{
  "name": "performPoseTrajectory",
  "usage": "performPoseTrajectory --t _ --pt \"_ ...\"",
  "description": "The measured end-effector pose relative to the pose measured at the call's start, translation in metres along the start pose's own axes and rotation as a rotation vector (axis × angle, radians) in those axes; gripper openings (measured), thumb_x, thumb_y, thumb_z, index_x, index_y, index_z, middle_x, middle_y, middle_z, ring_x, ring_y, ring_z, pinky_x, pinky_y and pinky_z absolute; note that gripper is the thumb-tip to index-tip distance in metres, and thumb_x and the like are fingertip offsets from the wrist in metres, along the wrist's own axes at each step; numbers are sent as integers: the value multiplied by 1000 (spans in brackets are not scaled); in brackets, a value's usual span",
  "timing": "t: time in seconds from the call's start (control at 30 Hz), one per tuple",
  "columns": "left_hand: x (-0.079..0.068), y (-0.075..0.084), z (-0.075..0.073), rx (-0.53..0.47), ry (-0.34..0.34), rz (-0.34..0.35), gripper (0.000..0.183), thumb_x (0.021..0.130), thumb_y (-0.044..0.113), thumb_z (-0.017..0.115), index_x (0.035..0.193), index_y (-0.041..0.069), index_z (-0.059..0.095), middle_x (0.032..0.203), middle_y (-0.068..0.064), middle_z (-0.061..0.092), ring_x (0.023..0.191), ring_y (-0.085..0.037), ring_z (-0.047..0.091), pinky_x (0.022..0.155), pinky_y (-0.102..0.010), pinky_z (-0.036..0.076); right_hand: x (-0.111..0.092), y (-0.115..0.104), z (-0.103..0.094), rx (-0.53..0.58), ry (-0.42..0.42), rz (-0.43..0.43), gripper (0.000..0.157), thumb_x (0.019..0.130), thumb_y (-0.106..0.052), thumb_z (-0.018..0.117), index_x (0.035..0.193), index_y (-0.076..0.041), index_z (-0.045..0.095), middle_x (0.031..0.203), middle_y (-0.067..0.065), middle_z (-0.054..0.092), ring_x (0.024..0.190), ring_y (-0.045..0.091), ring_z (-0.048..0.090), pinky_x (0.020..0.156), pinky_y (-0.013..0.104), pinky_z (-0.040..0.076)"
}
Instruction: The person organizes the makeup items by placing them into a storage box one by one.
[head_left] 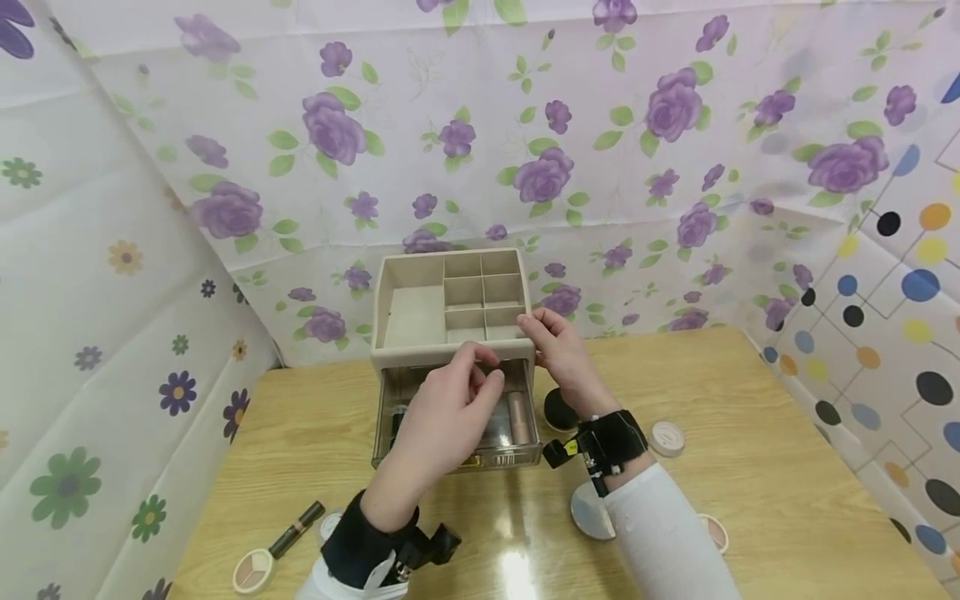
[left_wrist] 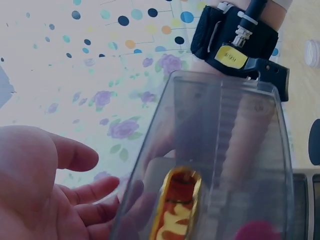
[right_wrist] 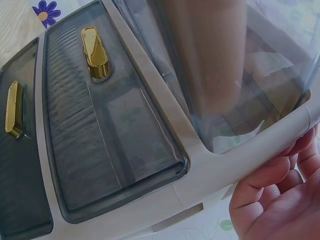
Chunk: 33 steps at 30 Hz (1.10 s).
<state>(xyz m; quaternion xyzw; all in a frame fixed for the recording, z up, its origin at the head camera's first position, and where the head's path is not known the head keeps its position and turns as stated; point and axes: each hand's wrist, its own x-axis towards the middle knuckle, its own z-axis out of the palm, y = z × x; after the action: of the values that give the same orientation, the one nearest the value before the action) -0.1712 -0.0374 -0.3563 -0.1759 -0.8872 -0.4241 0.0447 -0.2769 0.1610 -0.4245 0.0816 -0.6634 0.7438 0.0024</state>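
Observation:
A cream makeup organizer (head_left: 411, 357) stands against the flowered backdrop, its clear top drawer (head_left: 442, 460) pulled out. Inside the drawer lie a pinkish tube (head_left: 519, 418) and a dark item (head_left: 398, 417), partly covered by my left hand (head_left: 442, 417). That hand hovers over the drawer with loosely bent fingers and holds nothing. In the left wrist view, the drawer's gold handle (left_wrist: 176, 207) is beside the fingers. My right hand (head_left: 564, 354) grips the organizer's right side near the upper rim. The right wrist view shows its curled fingers (right_wrist: 267, 182) against the cream side.
On the wooden table lie a three-part palette (head_left: 253, 572), a dark tube (head_left: 297, 530), a black round item (head_left: 559, 410), a round mirror-like disc (head_left: 592, 510), a small white round container (head_left: 667, 437) and a round compact (head_left: 715, 533). Patterned cloth walls stand behind and at both sides.

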Motion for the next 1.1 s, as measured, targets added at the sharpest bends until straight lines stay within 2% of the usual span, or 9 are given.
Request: performPoseTrajectory --t 0.27,0.43,0.6,0.73,0.9,1.1 --pt "-12 -5 -17 -99 50 8 16 112 28 55 122 21 65 79 5 63 54 -17 60 62 -37 49 0 0 -1 7 16 2 24 109 -32 64 99 -11 59 90 0 60 86 14 63 76 31 53" --pt "-18 -10 -25 -102 112 48 12 111 23 57 117 18 66 75 4 60 57 -15 52 59 -35 46 0 0 1 19 21 -1 22 109 -31 64 97 -13 60 88 -1 58 85 15 63 74 30 53" --pt "-27 -17 -38 -136 136 62 12 112 19 57 115 13 68 71 1 57 55 -17 50 55 -32 43 0 0 2 16 18 1 22 109 -31 64 97 -12 60 88 -1 59 86 15 63 76 31 53" --pt "-35 -20 -47 -128 155 75 13 113 18 56 114 12 68 71 -3 57 56 -17 52 54 -32 45 0 0 0 1 23 13 23 109 -32 64 98 -13 60 88 -1 60 85 14 64 77 31 53" --pt "-46 -24 -58 -109 171 57 14 114 18 55 114 12 68 73 -1 58 57 -16 54 53 -32 47 0 -1 0 -2 32 22 24 109 -33 64 99 -12 59 89 -1 59 86 14 65 77 31 52" --pt "-61 -32 -72 -120 224 55 14 113 14 56 112 9 69 77 -3 61 58 -20 59 53 -31 50 -1 -2 2 6 19 25 25 109 -33 64 101 -10 59 92 0 59 89 16 65 78 31 52"
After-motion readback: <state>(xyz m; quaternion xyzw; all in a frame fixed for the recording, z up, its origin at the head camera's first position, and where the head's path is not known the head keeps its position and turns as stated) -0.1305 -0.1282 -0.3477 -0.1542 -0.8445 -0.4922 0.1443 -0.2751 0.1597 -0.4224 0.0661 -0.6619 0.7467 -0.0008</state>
